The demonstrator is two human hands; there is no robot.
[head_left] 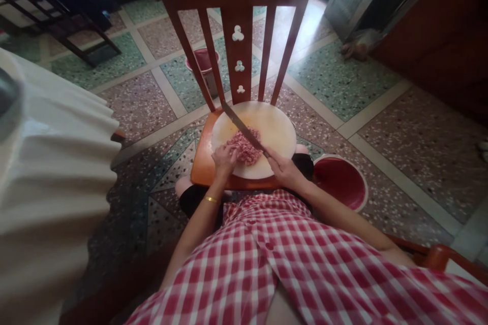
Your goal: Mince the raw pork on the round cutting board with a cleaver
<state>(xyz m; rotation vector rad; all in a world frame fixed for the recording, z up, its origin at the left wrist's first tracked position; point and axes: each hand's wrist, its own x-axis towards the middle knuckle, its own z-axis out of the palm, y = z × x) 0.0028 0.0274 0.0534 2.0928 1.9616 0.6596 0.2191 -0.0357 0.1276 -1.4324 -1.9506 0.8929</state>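
Head view: right hand (pixel 281 165), grip closed on a knife (pixel 244 130), blade slanting over minced meat (pixel 247 150) on a round board (pixel 280 129) atop the chair seat (pixel 200 165); left hand (pixel 224 158) touches the meat, grip unclear.

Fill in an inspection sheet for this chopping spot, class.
Surface: orange-brown wooden chair seat, bearing a round pale chopping board.
Job's things: pink minced meat heaped on the board; long steel knife angled over it.
Clutter: red round bowl on the floor, right of the seat.
Hands: right hand grips the knife; left hand touches the meat, grip unclear.
Cables: nothing seen.
Surroundings: speckled terrazzo tile floor; small maroon bucket behind the chair; white pleated cloth at left.
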